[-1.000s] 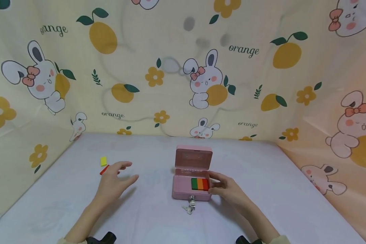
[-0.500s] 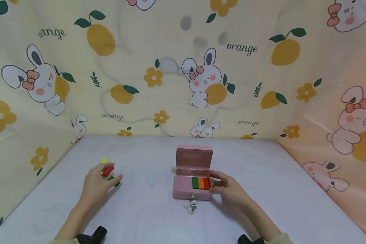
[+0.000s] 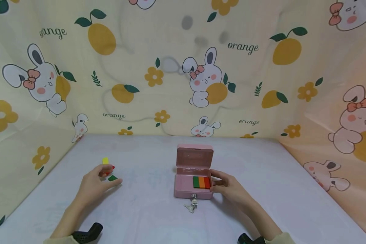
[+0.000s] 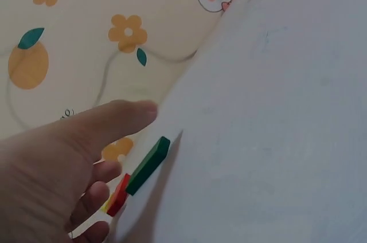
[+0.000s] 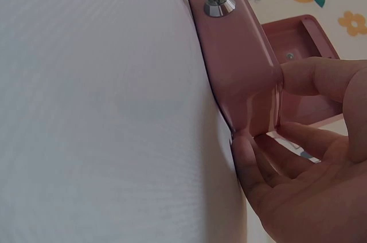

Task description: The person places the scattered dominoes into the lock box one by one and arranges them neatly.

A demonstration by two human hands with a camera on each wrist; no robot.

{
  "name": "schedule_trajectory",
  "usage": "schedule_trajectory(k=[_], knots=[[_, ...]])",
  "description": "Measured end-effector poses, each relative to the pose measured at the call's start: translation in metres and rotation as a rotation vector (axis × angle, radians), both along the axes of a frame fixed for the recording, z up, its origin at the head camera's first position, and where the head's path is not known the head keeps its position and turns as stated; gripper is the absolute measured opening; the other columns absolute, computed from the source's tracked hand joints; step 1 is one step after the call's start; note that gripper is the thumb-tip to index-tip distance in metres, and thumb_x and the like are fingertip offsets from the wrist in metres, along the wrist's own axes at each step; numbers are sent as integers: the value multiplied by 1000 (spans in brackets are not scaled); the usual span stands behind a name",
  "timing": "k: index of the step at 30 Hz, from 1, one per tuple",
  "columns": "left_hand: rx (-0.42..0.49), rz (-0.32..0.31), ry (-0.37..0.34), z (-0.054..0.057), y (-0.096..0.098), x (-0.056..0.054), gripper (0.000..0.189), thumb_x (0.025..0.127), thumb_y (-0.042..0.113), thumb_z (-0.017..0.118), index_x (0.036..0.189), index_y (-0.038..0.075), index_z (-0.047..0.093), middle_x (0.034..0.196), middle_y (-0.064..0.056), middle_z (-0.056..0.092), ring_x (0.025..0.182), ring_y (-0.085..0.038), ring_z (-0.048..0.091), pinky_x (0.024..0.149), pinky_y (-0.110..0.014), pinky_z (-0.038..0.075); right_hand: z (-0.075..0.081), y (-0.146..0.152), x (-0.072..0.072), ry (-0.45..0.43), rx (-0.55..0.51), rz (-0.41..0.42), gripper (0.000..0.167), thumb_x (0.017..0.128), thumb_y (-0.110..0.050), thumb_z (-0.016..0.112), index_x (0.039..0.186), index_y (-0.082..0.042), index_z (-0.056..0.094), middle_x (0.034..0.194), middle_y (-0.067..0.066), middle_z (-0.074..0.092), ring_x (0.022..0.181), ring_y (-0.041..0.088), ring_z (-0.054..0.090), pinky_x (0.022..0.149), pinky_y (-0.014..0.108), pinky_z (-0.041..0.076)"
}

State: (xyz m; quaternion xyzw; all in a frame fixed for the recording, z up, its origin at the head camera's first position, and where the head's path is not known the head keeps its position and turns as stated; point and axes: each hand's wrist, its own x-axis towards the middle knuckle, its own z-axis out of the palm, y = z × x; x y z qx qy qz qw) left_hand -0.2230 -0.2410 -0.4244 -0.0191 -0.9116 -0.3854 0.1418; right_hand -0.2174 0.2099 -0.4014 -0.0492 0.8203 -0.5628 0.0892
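Note:
My left hand (image 3: 93, 181) is at the left of the table, thumb and fingers spread beside a small green block (image 3: 112, 178). In the left wrist view a gap shows between the thumb and this green block (image 4: 148, 165). A red block (image 4: 118, 196) lies just beyond it, partly behind the fingers. Farther back is a yellow block (image 3: 105, 160). At centre right a pink metal cash box (image 3: 183, 186) stands with its lid raised. Green (image 3: 196, 182), orange (image 3: 201, 182) and red blocks (image 3: 207, 183) lie side by side inside. My right hand (image 3: 230, 188) grips the box's right side.
Keys (image 3: 190, 207) hang from the lock on the box's front. A white cloth (image 3: 146, 203) covers the table. Patterned curtains (image 3: 170, 101) with rabbits and oranges rise behind and at both sides.
My left hand has moved left and down toward the loose blocks, bringing the green block into sight between thumb and fingers. My right hand stays at the box.

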Motion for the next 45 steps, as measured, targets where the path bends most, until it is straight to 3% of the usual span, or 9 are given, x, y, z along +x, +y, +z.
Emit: schedule_trajectory(k=[5,13,21,45], knots=[[12,-22,-62,-3,-4,0,76,74,43,86,129,0,56,118,-16,63,106,-31,55,92,-49,46,0,-1,1,-2,2,-2,61,88,-9,71,145,-15,50,145,8,48,118,27,56,100,60,39],[-3,-30,-74,-2,-7,0,75,74,40,86,130,0,55,120,-17,61,108,-33,54,92,-49,45,-2,0,-1,7,-3,9,62,88,-10,71,146,-15,48,147,10,46,120,28,55,100,55,42],[-5,-19,-117,-6,-5,-5,78,74,41,86,132,2,53,122,-16,60,112,-35,52,94,-51,44,1,1,-1,6,14,7,61,89,-12,70,146,-17,49,146,8,47,120,28,55,102,60,36],[-10,-30,-97,-5,0,0,72,77,36,85,131,-1,54,118,-16,63,107,-33,56,92,-49,46,1,4,2,22,11,13,61,88,-10,71,145,-17,50,144,6,49,115,26,57,99,59,40]])
